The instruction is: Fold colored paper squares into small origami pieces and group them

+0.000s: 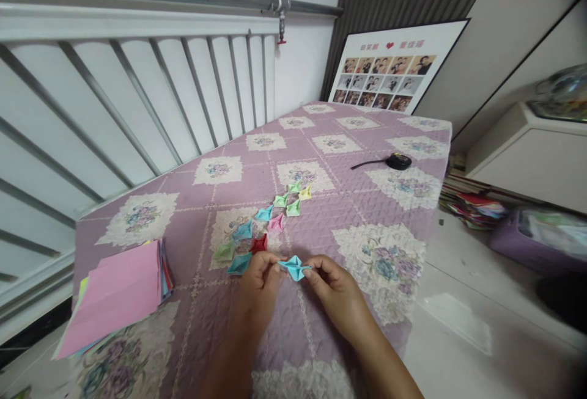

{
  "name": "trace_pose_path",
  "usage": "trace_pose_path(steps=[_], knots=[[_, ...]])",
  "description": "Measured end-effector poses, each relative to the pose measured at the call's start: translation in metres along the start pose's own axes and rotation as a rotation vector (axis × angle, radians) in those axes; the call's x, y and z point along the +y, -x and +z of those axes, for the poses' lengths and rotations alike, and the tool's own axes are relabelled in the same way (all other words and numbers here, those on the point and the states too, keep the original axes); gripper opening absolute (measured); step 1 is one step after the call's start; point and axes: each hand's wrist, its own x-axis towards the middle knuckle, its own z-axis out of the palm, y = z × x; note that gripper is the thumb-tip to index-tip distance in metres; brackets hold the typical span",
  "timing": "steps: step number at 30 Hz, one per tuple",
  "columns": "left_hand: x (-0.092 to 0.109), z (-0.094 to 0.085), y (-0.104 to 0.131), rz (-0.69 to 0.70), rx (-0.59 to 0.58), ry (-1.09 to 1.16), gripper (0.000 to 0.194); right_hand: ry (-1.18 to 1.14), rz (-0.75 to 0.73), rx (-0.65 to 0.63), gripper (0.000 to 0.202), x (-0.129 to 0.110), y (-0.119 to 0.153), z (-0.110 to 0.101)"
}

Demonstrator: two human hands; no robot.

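Note:
Between my two hands is a light blue origami boat (295, 269), held above the purple quilted cover. My left hand (262, 283) pinches its left tip and my right hand (331, 280) pinches the right tip, both with thumb and fingers closed. Just beyond my left hand lie a red origami boat (259, 244) and a blue one (239, 264), the latter partly behind the hand. A green boat (224, 251) is left of these. Farther off, more small folded boats run in two slanting rows, including a pink one (276, 223) and a yellow one (305, 192).
A stack of coloured paper (121, 289), pink on top, lies at the left edge of the quilted cover (257, 179). A black tape measure (398, 161) with a strap rests at the far right. A white radiator (137, 93) borders the left side; a photo board (394, 69) leans behind.

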Motion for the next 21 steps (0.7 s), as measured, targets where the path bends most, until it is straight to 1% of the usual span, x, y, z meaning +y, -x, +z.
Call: trace_pose_path(steps=[3, 6, 9, 11, 14, 18, 21], knots=[[0.005, 0.0, 0.002, 0.031, -0.011, -0.134, 0.019, 0.038, -0.016, -0.014, 0.019, 0.002, 0.0, -0.001], [0.009, -0.001, 0.003, 0.038, -0.01, -0.244, 0.016, 0.046, -0.049, -0.023, 0.017, 0.002, -0.001, -0.002], [0.012, -0.001, 0.003, 0.009, -0.009, -0.28, 0.017, 0.049, -0.088, -0.005, 0.017, 0.001, -0.001, -0.003], [0.011, -0.001, 0.003, -0.003, 0.005, -0.276, 0.017, 0.029, -0.079, 0.019, 0.017, 0.0, -0.001, -0.004], [0.007, 0.0, 0.003, -0.017, 0.029, -0.238, 0.016, -0.062, -0.012, 0.039, 0.019, 0.0, 0.0, -0.004], [0.001, 0.0, 0.002, -0.054, 0.042, -0.154, 0.014, -0.22, 0.084, 0.028, 0.022, 0.002, 0.0, -0.002], [-0.005, 0.0, 0.001, -0.064, 0.053, -0.111, 0.013, -0.289, 0.123, 0.019, 0.023, 0.005, 0.0, -0.002]])
